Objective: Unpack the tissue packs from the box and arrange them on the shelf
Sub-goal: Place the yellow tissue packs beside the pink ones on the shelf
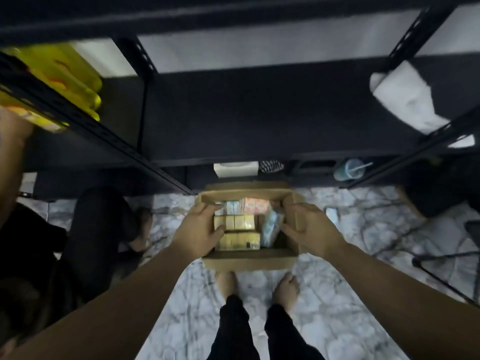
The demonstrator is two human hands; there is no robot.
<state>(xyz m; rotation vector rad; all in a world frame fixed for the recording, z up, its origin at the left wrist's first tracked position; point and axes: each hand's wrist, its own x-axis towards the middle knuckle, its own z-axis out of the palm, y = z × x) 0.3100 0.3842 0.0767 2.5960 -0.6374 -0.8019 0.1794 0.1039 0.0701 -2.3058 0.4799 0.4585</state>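
Brown cardboard is what both hands meet: the left hand [201,231] curls its fingers over the left wall of the open cardboard box [249,261], thumb inside near the packs, and the right hand [310,229] curls round the upright right flap in the same way, so each hand grips a side of the box. Whether the box rests on the floor or is lifted off it cannot be told. Inside lie the tissue packs [237,222]: yellowish ones in rows at the near and middle left, pale blue and pink printed ones along the far side, and one light blue pack standing on edge at the right. The person's bare feet [227,283] stand just near of the box on a marbled grey-white floor [337,320]. Beyond the box rises a black metal shelf [259,113], its broad middle board dark. On the shelf's far left sit yellow packages [65,74], blurred; at the far right lies a white bundle [405,97]. Under the shelf, near the floor, stand a white container [235,169] and a bluish cup with a straw [349,170].
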